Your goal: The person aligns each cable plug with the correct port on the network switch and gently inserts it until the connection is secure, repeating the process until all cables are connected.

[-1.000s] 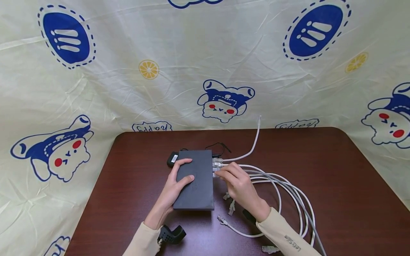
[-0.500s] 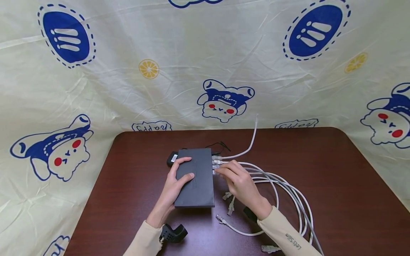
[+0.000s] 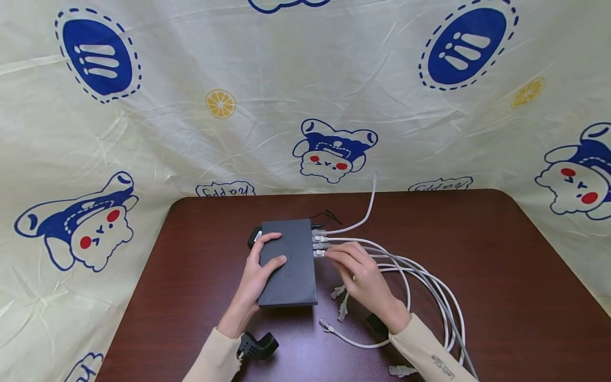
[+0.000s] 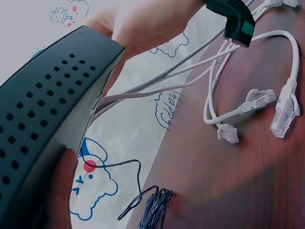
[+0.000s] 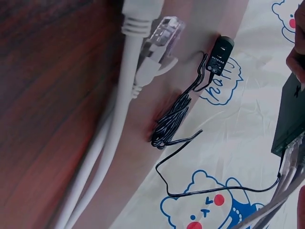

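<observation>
Left hand [image 3: 254, 276] grips dark box [image 3: 292, 276], thumb and forefinger across top. Right hand [image 3: 361, 273] pinches cable plug [image 3: 319, 253] at box's side, fingers nearly together. Other plugs [image 3: 319, 239] along that side, just beyond right fingertips. Loose plugs [image 3: 342, 312] on counter [image 3: 205, 254], nearer wearer than right hand.

This is a tabletop workspace — brown table [image 3: 205, 260], cartoon-printed sheet [image 3: 267, 69] behind — in a room of unclear kind.
</observation>
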The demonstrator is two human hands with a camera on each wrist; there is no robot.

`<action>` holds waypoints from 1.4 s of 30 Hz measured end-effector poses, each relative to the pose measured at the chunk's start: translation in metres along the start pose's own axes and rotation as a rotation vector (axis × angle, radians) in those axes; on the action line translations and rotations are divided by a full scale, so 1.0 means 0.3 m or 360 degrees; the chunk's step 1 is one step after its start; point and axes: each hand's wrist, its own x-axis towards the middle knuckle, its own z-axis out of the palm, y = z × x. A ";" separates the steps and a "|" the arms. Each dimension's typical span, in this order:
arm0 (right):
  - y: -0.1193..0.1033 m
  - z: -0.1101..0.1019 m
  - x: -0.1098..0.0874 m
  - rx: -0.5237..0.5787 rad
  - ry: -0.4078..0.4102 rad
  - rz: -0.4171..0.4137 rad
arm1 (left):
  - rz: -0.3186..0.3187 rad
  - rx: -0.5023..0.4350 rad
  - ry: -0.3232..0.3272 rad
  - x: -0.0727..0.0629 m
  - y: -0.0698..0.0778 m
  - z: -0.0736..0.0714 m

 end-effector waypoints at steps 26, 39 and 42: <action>-0.001 -0.069 -0.106 0.0041 -0.0026 0.0331 | 0.0036 0.0080 -0.0045 0.011 0.002 -0.036; -0.007 -0.055 -0.144 0.0031 -0.0223 0.0388 | 0.0056 0.0066 -0.0074 0.010 0.003 -0.046; -0.012 -0.050 -0.151 0.0034 -0.0272 0.0399 | 0.0052 0.0054 -0.0075 0.009 0.003 -0.046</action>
